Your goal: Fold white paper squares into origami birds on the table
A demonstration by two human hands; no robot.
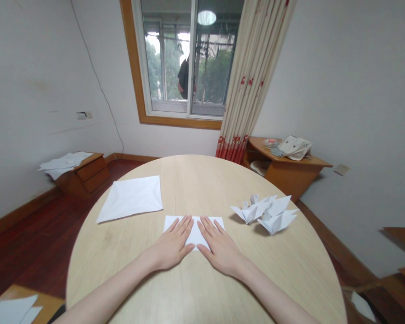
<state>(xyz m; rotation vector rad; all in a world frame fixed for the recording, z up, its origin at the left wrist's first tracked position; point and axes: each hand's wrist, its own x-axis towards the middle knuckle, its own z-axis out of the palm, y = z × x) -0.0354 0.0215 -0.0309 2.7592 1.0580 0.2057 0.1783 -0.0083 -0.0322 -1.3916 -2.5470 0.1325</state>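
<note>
A white sheet of paper [195, 231] lies flat on the round table in front of me. On its left half rests my left hand [175, 243], flat with the fingers stretched out. My right hand [219, 245] lies flat on the right half in the same way, fingers slightly apart. Between the two hands a strip of the paper shows; the rest of it is partly covered by the palms. Neither hand grips anything.
A stack of white paper [133, 200] lies at the table's left. Several folded paper pieces [268, 212] stand at the right on the round table [192, 180]. Beyond it are a small drawer cabinet [91, 173], a corner cabinet [286, 173] and a curtain [246, 90].
</note>
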